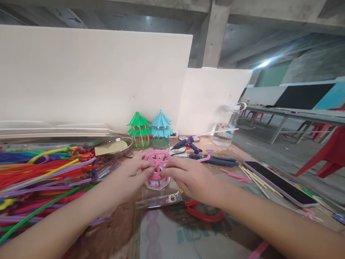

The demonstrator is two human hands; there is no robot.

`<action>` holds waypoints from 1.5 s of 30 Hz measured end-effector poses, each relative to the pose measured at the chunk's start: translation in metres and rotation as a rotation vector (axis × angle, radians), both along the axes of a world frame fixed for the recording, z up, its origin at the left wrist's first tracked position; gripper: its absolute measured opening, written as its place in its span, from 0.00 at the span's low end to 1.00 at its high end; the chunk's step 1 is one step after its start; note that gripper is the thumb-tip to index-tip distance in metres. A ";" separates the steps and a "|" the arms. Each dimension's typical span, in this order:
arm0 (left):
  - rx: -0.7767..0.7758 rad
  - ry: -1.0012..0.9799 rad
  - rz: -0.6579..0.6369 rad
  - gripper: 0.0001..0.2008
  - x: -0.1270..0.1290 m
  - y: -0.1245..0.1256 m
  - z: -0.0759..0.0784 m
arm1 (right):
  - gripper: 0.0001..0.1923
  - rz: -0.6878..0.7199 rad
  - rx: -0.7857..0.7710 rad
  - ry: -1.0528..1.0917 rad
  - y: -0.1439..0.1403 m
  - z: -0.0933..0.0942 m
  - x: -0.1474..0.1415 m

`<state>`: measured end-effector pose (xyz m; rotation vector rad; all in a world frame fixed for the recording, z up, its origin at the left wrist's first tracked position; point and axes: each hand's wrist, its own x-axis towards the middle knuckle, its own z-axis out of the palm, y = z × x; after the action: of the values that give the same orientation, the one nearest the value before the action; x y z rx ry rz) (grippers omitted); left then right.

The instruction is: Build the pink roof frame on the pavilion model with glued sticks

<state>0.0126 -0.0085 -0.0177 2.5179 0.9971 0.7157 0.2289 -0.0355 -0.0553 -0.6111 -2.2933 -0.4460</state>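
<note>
1. My left hand [132, 172] and my right hand [188, 178] both pinch the pink wheel [157, 162], one on each side of its rim, fingers closed on it.
2. The wheel sits tilted on top of a small pink and blue base [157, 181] that stands on the counter [188, 230], straight ahead of me at 12 o'clock.
3. I judge the step in hand to be fitting the wheel onto the base, so the next move calls for a level seat and steady, even pressure from both sides.
4. Scissors [172, 201] with red handles lie just below my hands, at 6 o'clock from the wheel.
5. The glue gun [187, 144] lies at 1 o'clock, and beyond the wheel stand a green pavilion [138, 130] and a blue pavilion [161, 129].
6. Coloured pipe cleaners [40, 172] are heaped at 9 o'clock; thin wooden sticks [254, 178] and a phone [279, 183] lie at 3 o'clock.
</note>
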 end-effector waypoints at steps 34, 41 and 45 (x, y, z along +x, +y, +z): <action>0.026 0.080 0.147 0.15 0.008 -0.009 0.001 | 0.17 -0.110 -0.008 -0.028 -0.011 0.003 -0.005; 0.039 0.062 0.103 0.15 0.006 -0.007 0.001 | 0.17 -0.099 0.005 -0.069 -0.009 0.004 -0.005; 0.020 0.009 0.019 0.18 -0.001 -0.002 0.002 | 0.15 -0.099 0.005 -0.063 -0.008 0.007 -0.004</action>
<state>0.0113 -0.0101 -0.0156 2.5345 1.0233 0.7238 0.2250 -0.0432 -0.0487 -0.7194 -2.3281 -0.5245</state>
